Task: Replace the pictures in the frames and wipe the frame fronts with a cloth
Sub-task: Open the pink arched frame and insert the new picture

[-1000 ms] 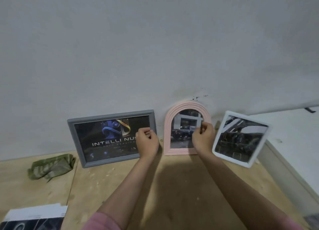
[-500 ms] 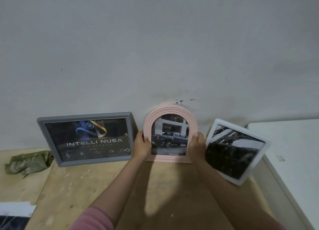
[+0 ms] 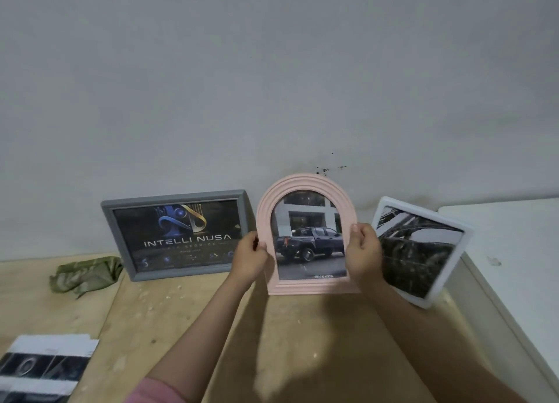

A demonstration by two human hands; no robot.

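A pink arched frame (image 3: 305,182) with a picture of a dark pickup truck is held upright above the wooden surface (image 3: 302,342). My left hand (image 3: 249,259) grips its left edge and my right hand (image 3: 363,253) grips its right edge. A grey rectangular frame (image 3: 116,236) with an "INTELLI NUSA" picture leans on the wall to the left. A white frame (image 3: 464,236) with a dark picture leans tilted at the right. A crumpled green cloth (image 3: 84,274) lies at the far left.
Printed pictures in black and white (image 3: 42,369) lie at the lower left corner. A white cabinet top (image 3: 514,251) borders the wooden surface on the right. The grey wall (image 3: 272,85) rises directly behind the frames.
Both hands have taken the pink arched frame by its sides and lifted it away from the wall toward me. The other frames stayed put.
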